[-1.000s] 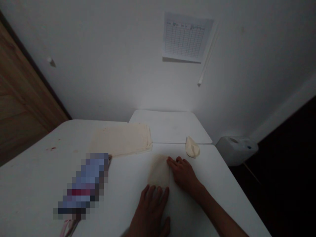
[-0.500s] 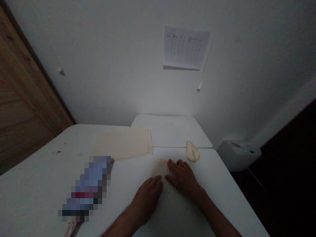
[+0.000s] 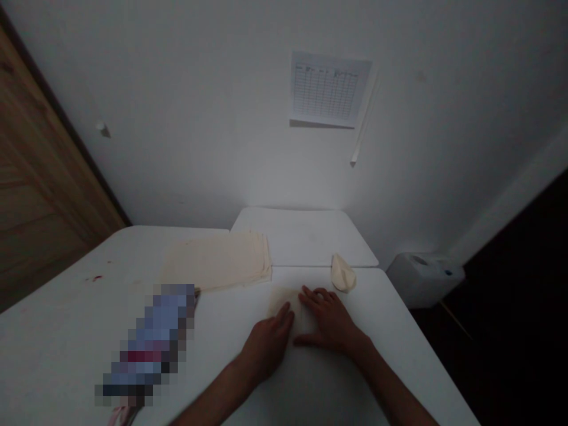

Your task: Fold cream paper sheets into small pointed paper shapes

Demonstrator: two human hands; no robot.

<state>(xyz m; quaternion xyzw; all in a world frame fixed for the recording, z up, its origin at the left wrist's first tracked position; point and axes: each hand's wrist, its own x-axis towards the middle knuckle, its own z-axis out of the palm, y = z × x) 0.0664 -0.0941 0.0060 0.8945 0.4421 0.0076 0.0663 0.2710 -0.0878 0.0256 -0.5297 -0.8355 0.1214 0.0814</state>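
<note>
A small, thin cream-coloured sheet (image 3: 280, 297) lies flat on the white table (image 3: 239, 313), partly hidden beneath my fingers. My left hand (image 3: 268, 343) rests at its near left side, index finger stretched forward onto it and the other fingers bent. Over the right side of the sheet is my right hand (image 3: 331, 319), its fingers spread on the surface and its thumb reaching left towards my left hand. Just beyond my right hand sits a folded, pointed cream piece (image 3: 343, 274). To the left lies a stack of larger cream sheets (image 3: 217, 260).
A blurred-out item (image 3: 153, 340) lies on the table's left part. Behind the table edge stands a white board-like surface (image 3: 306, 236) against the wall. A printed chart (image 3: 329, 90) hangs above. On the right is a white container (image 3: 423, 279) beside a dark area.
My left hand has slid forward over the sheet, its index finger now stretched out. My right thumb has moved nearer to me, spreading away from the fingers. The view has shifted slightly.
</note>
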